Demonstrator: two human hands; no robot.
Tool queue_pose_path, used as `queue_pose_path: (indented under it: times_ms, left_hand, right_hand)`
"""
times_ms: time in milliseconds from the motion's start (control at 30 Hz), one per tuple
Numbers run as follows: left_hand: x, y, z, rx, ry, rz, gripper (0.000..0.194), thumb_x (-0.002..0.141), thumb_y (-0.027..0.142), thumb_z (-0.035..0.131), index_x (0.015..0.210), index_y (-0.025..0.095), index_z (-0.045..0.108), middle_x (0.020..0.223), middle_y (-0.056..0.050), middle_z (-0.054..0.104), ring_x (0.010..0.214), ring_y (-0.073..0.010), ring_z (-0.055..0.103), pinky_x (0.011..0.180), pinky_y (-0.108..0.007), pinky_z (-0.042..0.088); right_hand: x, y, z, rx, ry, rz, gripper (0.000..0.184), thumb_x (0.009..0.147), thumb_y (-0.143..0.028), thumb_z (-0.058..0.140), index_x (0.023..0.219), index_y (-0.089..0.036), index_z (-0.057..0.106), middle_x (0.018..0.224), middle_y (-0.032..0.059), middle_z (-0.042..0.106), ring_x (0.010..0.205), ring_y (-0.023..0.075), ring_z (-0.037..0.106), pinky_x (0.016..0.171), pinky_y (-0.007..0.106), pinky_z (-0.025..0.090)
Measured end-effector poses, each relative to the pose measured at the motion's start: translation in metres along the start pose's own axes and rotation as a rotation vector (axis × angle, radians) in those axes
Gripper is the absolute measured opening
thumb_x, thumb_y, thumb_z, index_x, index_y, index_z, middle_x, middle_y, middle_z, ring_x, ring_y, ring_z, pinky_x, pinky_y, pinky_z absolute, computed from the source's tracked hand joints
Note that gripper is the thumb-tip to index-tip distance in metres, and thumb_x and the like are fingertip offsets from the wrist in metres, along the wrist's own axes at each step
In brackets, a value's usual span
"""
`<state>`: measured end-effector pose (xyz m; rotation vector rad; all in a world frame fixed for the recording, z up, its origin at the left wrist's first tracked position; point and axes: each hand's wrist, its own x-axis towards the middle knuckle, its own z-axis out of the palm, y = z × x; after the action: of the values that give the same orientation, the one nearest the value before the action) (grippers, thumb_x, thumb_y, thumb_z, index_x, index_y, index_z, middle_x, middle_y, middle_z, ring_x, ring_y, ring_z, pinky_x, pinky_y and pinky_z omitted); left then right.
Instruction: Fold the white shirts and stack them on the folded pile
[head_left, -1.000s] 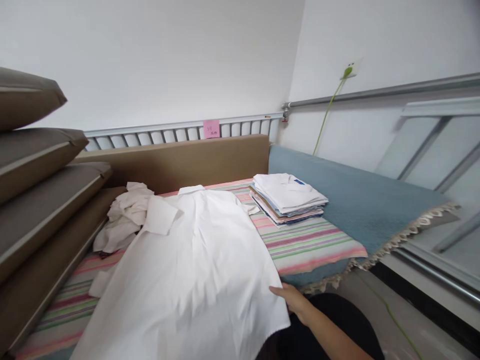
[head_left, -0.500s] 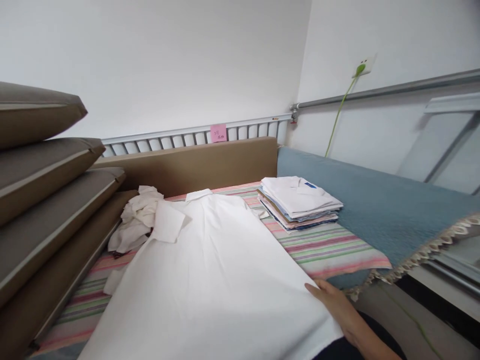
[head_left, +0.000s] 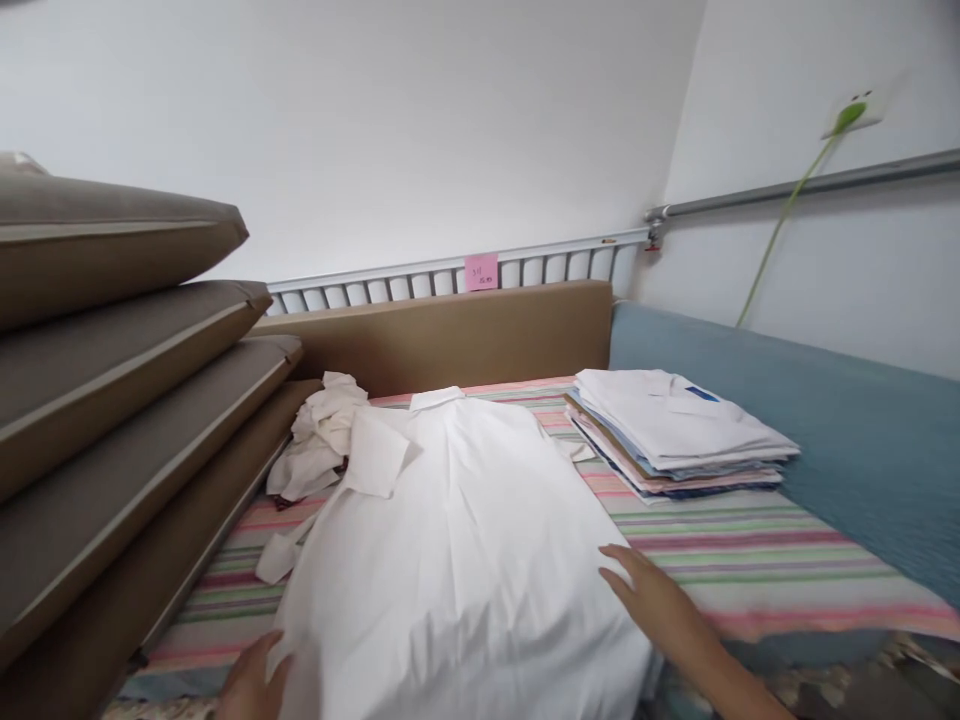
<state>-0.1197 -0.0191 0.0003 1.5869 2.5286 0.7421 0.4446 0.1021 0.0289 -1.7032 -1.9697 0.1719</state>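
A white collared shirt (head_left: 457, 540) lies spread flat, back up, on a striped cloth (head_left: 750, 565). My right hand (head_left: 651, 598) rests open and flat on the shirt's right edge, fingers stretched out. My left hand (head_left: 251, 685) is at the shirt's lower left edge, only partly in view, its fingers curled at the fabric. A stack of folded shirts (head_left: 675, 435) sits to the right, white one on top.
Crumpled white garments (head_left: 319, 450) lie behind the shirt on the left. Stacked brown cushions (head_left: 112, 400) rise on the left and a brown board (head_left: 450, 335) stands at the back. A blue blanket (head_left: 825, 420) covers the right side. A green cable (head_left: 787, 210) hangs from a wall socket.
The view has swung left. My right hand has slid up along the shirt's right edge. My left hand has come into view at the shirt's lower left.
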Motion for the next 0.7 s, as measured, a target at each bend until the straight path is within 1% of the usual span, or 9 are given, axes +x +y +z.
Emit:
queue_pose_path:
  times_ms: [67,133,233,300,400,533,600,633,700]
  left_hand:
    - [0.013,0.040,0.012,-0.001,0.020,0.133,0.044,0.078,0.038,0.038,0.108,0.013,0.057,0.113,-0.011,0.062,0.107,-0.0234,0.057,0.097,-0.037,0.042]
    - [0.024,0.080,0.025,0.031,0.041,0.264,0.039,0.080,0.031,0.038,0.110,0.015,0.057,0.115,-0.010,0.061,0.110,-0.0217,0.055,0.098,-0.035,0.042]
    - [0.044,0.131,0.042,0.149,0.057,0.383,0.041,0.081,0.019,0.037,0.120,0.017,0.052,0.127,-0.008,0.053,0.116,-0.0198,0.049,0.096,-0.034,0.042]
    - [0.064,0.155,0.052,0.258,0.038,0.411,0.047,0.080,0.013,0.038,0.127,0.020,0.046,0.136,-0.008,0.045,0.121,-0.0201,0.044,0.096,-0.035,0.041]
    - [0.101,0.177,0.068,0.441,0.005,0.412,0.057,0.078,0.009,0.040,0.134,0.023,0.039,0.145,-0.007,0.033,0.130,-0.0241,0.033,0.096,-0.039,0.039]
    - [0.152,0.191,0.094,0.618,0.038,0.444,0.067,0.075,0.000,0.034,0.137,0.024,0.033,0.148,-0.008,0.027,0.135,-0.0301,0.021,0.094,-0.047,0.039]
    - [0.177,0.196,0.102,0.598,0.062,0.460,0.065,0.074,-0.002,0.033,0.135,0.023,0.038,0.145,-0.010,0.033,0.133,-0.0301,0.027,0.091,-0.047,0.040]
    - [0.189,0.197,0.101,0.553,0.063,0.455,0.060,0.075,-0.002,0.034,0.129,0.021,0.047,0.139,-0.012,0.041,0.128,-0.0288,0.036,0.089,-0.044,0.042]
    - [0.217,0.195,0.088,0.454,0.057,0.411,0.043,0.076,0.000,0.038,0.108,0.013,0.063,0.116,-0.015,0.062,0.109,-0.0234,0.055,0.082,-0.034,0.046]
  right_hand:
    - [0.024,-0.017,0.018,-0.064,0.001,-0.105,0.045,0.084,-0.041,0.039,0.114,-0.016,0.061,0.124,0.0130,0.057,0.118,0.0255,0.050,0.100,0.040,0.040]
    - [0.048,-0.024,0.036,-0.139,-0.003,-0.165,0.046,0.085,-0.042,0.040,0.119,-0.018,0.058,0.133,0.0117,0.048,0.126,0.0264,0.041,0.102,0.043,0.036]
    - [0.078,-0.014,0.062,-0.237,-0.010,-0.148,0.045,0.084,-0.044,0.042,0.122,-0.025,0.056,0.138,0.0083,0.043,0.129,0.0285,0.035,0.102,0.048,0.033]
    - [0.090,0.001,0.078,-0.281,0.013,-0.114,0.046,0.083,-0.047,0.042,0.123,-0.028,0.055,0.137,0.0081,0.044,0.128,0.0296,0.036,0.102,0.050,0.032]
    - [0.094,0.022,0.097,-0.320,0.093,-0.139,0.050,0.083,-0.052,0.041,0.126,-0.029,0.052,0.136,0.0084,0.045,0.127,0.0296,0.039,0.102,0.050,0.031]
    - [0.089,0.033,0.105,-0.360,0.177,-0.208,0.051,0.083,-0.055,0.040,0.128,-0.032,0.050,0.136,0.0051,0.046,0.124,0.0274,0.042,0.099,0.047,0.034]
    - [0.089,0.034,0.105,-0.378,0.209,-0.232,0.049,0.084,-0.054,0.040,0.128,-0.034,0.049,0.135,0.0030,0.047,0.123,0.0261,0.044,0.099,0.045,0.035]
    - [0.089,0.034,0.105,-0.388,0.224,-0.243,0.049,0.084,-0.054,0.040,0.128,-0.035,0.048,0.135,0.0024,0.047,0.123,0.0257,0.044,0.099,0.044,0.035]
    - [0.089,0.034,0.104,-0.410,0.244,-0.264,0.050,0.083,-0.053,0.041,0.129,-0.034,0.047,0.135,0.0020,0.047,0.122,0.0253,0.045,0.098,0.043,0.035]
